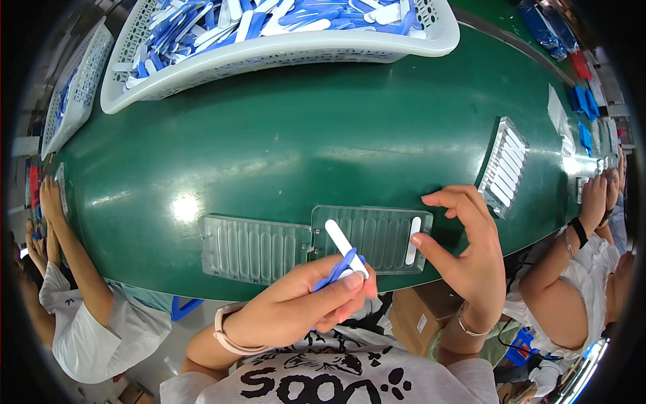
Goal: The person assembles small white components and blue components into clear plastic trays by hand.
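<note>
My left hand [306,296] is closed around a few flat, round-ended strips, one white strip [340,240] jutting up and blue strips [334,271] beside it. Below and behind it lies a clear slotted tray in two halves, the left half [256,248] and the right half [377,236] side by side. One white strip [413,241] rests in the rightmost slot of the right half. My right hand [464,246] is over that end, fingers spread and curved, its thumb tip at the strip's edge; whether it touches cannot be told.
A white perforated basket [282,50] heaped with blue and white strips stands at the back. Another basket [77,94] is at the far left. At right lies a slotted tray [498,161] filled with white strips. Other people's arms [84,269] reach in from both sides of the green table [269,155].
</note>
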A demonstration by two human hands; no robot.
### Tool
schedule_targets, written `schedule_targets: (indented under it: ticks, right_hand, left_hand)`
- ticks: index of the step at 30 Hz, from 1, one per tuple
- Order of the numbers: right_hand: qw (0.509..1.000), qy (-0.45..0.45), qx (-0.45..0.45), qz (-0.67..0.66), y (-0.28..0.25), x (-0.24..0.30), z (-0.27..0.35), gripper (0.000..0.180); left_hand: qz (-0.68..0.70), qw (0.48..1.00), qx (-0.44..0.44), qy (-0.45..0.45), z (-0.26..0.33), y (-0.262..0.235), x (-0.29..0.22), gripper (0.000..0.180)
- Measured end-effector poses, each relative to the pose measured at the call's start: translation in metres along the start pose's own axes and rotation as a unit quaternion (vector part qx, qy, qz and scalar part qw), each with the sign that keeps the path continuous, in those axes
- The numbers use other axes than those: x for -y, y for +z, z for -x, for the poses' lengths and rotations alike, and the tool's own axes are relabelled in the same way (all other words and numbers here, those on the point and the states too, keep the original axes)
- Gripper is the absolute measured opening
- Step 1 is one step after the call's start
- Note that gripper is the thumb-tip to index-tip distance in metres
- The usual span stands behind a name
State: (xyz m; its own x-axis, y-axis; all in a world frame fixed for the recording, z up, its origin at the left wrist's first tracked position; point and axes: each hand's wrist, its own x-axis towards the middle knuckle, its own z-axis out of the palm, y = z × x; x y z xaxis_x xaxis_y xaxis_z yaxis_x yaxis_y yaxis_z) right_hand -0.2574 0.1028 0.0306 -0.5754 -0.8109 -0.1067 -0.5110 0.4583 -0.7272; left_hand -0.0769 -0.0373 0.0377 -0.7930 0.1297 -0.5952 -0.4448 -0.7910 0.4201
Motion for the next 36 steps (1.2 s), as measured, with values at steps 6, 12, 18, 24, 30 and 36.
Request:
schedule_targets:
  ticks: [6, 12, 18, 24, 30, 36]
  right_hand:
    - [0.948, -0.031, 0.131, -0.29, -0.001, 0.016, -0.009, 0.028]
    - [0.925, -0.16, 0.15, -0.311, 0.016, 0.018, -0.012, 0.02]
    - [0.894, -0.427, -0.076, -0.112, 0.025, 0.009, 0.004, 0.019]
    - [0.908, -0.394, -0.093, -0.109, 0.039, 0.005, 0.02, 0.019]
    - [0.902, -0.413, -0.11, -0.068, 0.045, 0.007, 0.02, 0.019]
    - [0.896, -0.428, -0.115, -0.016, 0.045, 0.006, 0.025, 0.018]
  left_hand:
    - [-0.116, 0.991, 0.061, -0.004, 0.003, -0.001, 0.004, 0.026]
    - [-0.309, 0.946, 0.046, 0.088, 0.008, -0.003, 0.004, 0.026]
    - [-0.074, 0.992, -0.064, 0.078, 0.009, -0.005, -0.001, 0.031]
    - [-0.043, 0.994, -0.055, 0.079, 0.005, -0.002, -0.004, 0.034]
    - [-0.062, 0.991, -0.049, 0.111, 0.008, -0.005, 0.001, 0.023]
    - [-0.106, 0.973, -0.125, 0.161, 0.006, -0.001, 0.006, 0.007]
